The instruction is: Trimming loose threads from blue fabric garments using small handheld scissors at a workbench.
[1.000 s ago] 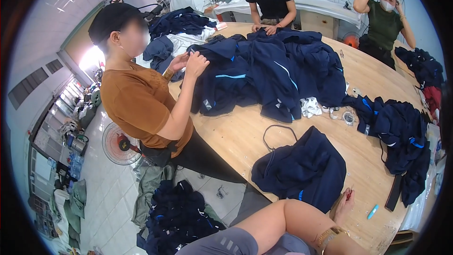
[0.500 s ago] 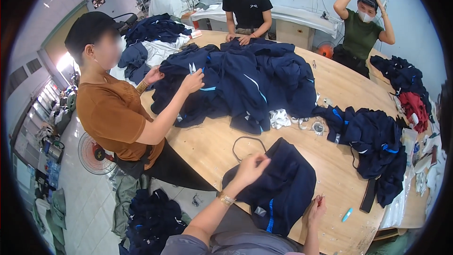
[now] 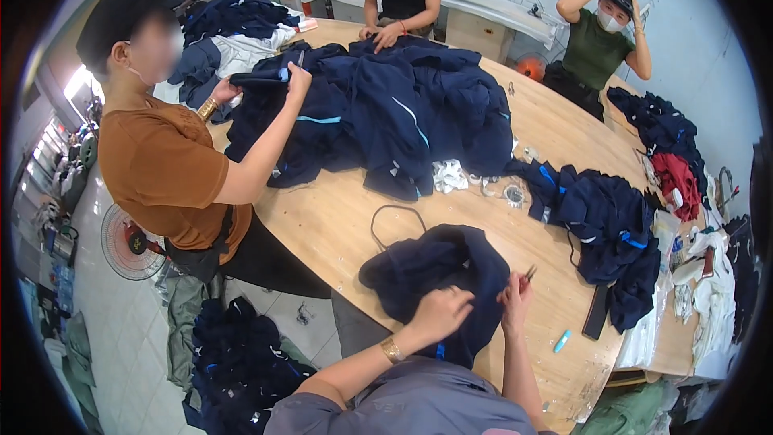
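Note:
Bunched on the table in front of me lies a dark navy garment (image 3: 435, 262) with a bright blue stripe at its lower end. My left hand (image 3: 441, 314), a gold-coloured watch on its wrist, is over the near part of the cloth, fingertips drawn together; anything between them is too small to make out. At the garment's right edge, my right hand (image 3: 516, 302) is closed around a small dark pointed tool (image 3: 530, 273) resembling thread snips, most of it hidden by the fingers. A thin dark cord loop (image 3: 394, 208) extends from the garment's far side.
A large pile of navy garments (image 3: 403, 113) covers the table's far side. More lie at right (image 3: 600, 221), beside a turquoise pen-like object (image 3: 562, 341) and a dark flat bar (image 3: 597, 312). A co-worker in brown (image 3: 165, 153) handles cloth at left; two others stand beyond the table.
My left hand has come down to the garment, and my right hand has moved up beside it. The garment's far part is now rounded up. The co-worker at left has lifted cloth.

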The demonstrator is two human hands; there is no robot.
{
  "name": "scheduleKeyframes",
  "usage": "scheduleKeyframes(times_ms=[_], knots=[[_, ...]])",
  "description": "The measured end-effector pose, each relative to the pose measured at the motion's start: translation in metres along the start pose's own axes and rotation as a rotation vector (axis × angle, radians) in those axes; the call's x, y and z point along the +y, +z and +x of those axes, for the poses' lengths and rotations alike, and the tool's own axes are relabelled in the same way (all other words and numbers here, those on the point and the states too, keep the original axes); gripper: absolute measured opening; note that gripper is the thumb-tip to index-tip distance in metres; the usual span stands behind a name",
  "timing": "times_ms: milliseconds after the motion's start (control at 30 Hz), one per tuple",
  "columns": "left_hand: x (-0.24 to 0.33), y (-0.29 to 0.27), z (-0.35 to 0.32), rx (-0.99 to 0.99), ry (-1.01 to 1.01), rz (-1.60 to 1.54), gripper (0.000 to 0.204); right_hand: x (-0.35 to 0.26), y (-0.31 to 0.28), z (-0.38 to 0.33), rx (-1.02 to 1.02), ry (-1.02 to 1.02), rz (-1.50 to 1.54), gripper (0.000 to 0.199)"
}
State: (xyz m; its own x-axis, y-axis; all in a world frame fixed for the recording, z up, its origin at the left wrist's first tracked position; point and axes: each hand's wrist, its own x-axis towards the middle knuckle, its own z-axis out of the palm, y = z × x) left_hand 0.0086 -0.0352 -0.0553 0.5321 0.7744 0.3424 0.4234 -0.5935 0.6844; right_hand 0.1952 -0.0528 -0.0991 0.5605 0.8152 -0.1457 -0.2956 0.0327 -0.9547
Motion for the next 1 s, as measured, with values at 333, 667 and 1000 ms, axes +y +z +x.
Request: scheduleKeyframes(times_ms=[333,667,1000], knots=[[0.029,-0.018,-0.022,-0.156,-0.077,-0.345,0.014,0.038,-0.005,-0.002,-0.019,-0.083,-0.937,0.055],[-0.089,-0.052,-0.007,0.026,-0.591,0.327,0.035,0.031,-0.012,-0.013,-0.204,-0.059,-1.082,0.056],[-0.028,-0.146,0.063,0.766,0.069,0.233,0.037,-0.145,0.0,-0.008,0.309,-0.837,-0.459,0.021]])
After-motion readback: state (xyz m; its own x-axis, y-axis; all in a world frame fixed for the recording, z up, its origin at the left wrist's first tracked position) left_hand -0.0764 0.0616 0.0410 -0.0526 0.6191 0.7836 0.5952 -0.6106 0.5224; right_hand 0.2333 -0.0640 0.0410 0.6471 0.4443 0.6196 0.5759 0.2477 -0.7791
